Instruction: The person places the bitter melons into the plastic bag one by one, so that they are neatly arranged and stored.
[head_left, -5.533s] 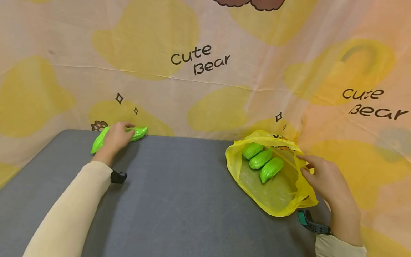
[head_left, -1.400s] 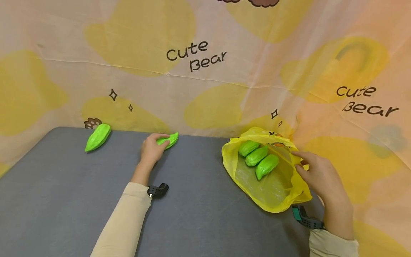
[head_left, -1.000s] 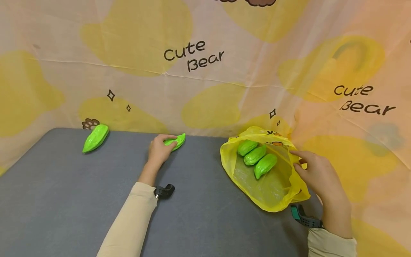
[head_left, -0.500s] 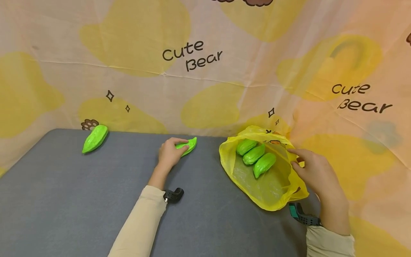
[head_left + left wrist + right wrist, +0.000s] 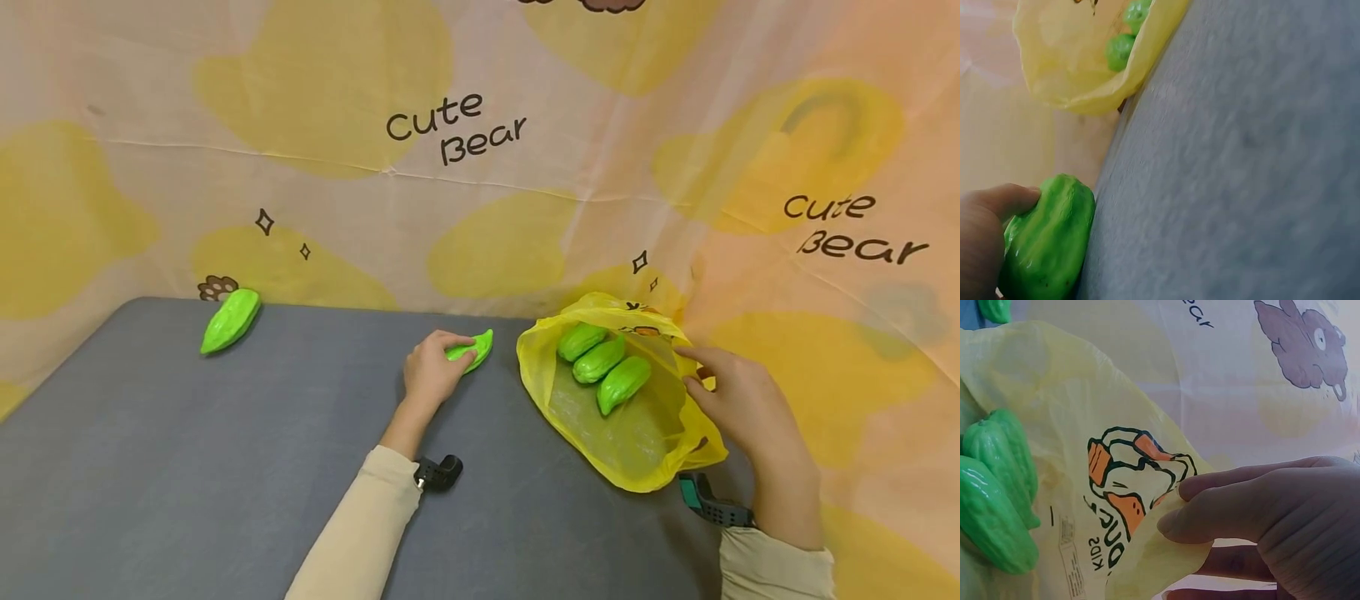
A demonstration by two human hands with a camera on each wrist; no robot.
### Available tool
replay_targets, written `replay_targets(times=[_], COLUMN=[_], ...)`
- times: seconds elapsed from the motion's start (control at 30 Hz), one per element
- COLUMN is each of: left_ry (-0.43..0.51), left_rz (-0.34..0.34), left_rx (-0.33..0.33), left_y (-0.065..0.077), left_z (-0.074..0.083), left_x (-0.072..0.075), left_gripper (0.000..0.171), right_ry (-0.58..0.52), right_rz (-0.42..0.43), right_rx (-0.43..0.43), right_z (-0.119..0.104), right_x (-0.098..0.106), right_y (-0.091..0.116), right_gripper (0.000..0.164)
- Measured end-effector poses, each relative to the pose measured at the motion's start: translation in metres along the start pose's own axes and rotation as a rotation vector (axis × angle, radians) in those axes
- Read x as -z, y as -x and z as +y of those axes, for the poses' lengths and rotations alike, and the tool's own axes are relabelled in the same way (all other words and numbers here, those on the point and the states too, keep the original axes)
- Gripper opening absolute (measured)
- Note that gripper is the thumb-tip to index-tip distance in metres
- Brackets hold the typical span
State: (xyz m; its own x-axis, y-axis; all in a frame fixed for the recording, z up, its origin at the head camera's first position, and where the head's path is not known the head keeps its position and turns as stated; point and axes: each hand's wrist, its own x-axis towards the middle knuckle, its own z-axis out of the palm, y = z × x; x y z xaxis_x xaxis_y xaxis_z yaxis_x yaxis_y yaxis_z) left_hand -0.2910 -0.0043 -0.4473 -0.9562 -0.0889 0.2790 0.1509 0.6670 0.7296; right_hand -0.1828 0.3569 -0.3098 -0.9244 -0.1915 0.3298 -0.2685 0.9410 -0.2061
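Note:
My left hand (image 5: 431,371) grips a glossy, bright green, ridged fruit-like piece (image 5: 481,345) with a pointed tip. In the left wrist view, the thumb lies on top of this ridged green piece (image 5: 1054,244), which is low over the table or touching it. To its right, a yellow plastic bag (image 5: 536,379) lies with its mouth spread towards me. Three similar green pieces (image 5: 622,385) sit side by side inside it. My right hand (image 5: 746,408) pinches the right edge of the bag mouth; in the right wrist view, thumb and fingers hold the printed film (image 5: 1141,562).
Another green ridged piece (image 5: 231,321) lies at the back left of the grey table (image 5: 225,467). A cloth backdrop (image 5: 345,225) with yellow patches and printed words rises behind the table and along the right side.
My left hand has taken one green piece from the back left and carried it right, towards the bag. The other piece there stays put. My right hand keeps its hold on the bag.

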Motion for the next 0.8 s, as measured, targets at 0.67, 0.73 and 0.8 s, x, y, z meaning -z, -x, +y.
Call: replay_targets(times=[0.67, 0.73, 0.8], left_ry=[0.098, 0.117, 0.147], left_rz=[-0.042, -0.043, -0.037], left_rx=[0.005, 0.013, 0.023], left_y=[-0.0011, -0.0009, -0.0010], left_z=[-0.0009, -0.0010, -0.0008], left_x=[-0.0065, -0.0062, -0.0056], left_gripper=[0.025, 0.026, 0.026], right_ry=[-0.016, -0.010, -0.008], right_rz=[-0.022, -0.022, -0.019], right_rx=[-0.035, -0.038, -0.036], right_z=[-0.0023, -0.0019, -0.0016], right_x=[0.0027, 0.0040, 0.0051], right_y=[0.0026, 0.0028, 0.0026], right_gripper=[0.040, 0.040, 0.040])
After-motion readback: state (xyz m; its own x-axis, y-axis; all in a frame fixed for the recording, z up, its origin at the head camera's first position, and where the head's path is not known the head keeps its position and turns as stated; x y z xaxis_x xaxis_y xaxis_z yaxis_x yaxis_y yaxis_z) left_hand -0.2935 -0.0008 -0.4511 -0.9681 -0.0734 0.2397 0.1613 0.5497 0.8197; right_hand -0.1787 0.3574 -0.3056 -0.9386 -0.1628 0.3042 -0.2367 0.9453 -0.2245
